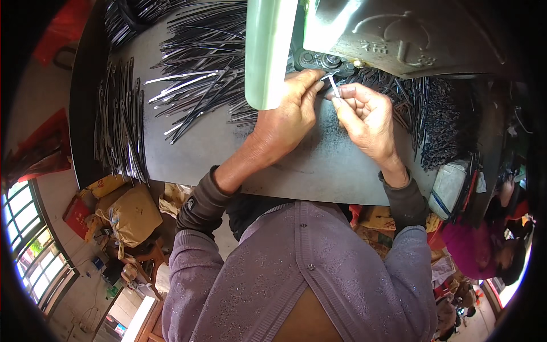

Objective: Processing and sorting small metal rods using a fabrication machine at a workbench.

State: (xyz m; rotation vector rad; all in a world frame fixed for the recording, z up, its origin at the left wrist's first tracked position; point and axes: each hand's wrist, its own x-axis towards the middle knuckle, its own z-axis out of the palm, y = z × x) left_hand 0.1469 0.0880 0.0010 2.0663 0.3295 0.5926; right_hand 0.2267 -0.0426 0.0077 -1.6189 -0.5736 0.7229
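Counter (211, 157): a grey metal surface is laid out across the view, its near edge bent by the lens and met by the front of a lilac cardigan (250, 268).
Machine cover (410, 28): a dark panel, embossed with an umbrella shape, is set over the far right part of the counter; glare is thrown on its left end.
Large heap (199, 62): many thin, dark metal strips are piled loosely left of centre, some ends caught by the light.
Right-hand pile (444, 119): dark, slender pieces are massed at the right, their ends packed closely together.
Left row (119, 119): more thin strips are laid roughly side by side near the left edge.
Lamp (262, 51): a pale green, lit housing is hung between the large heap and the machine cover.
Left hand (290, 105): thumb and forefinger are brought together just beside round metal parts (330, 60); whether anything is gripped cannot be told.
Right hand (367, 119): thumb and forefinger are pinched on the pale strip, the other fingers curled; the two hands are held near each other.
Pale strip (334, 86): it is held tilted between the hands, its upper end near the round metal parts.
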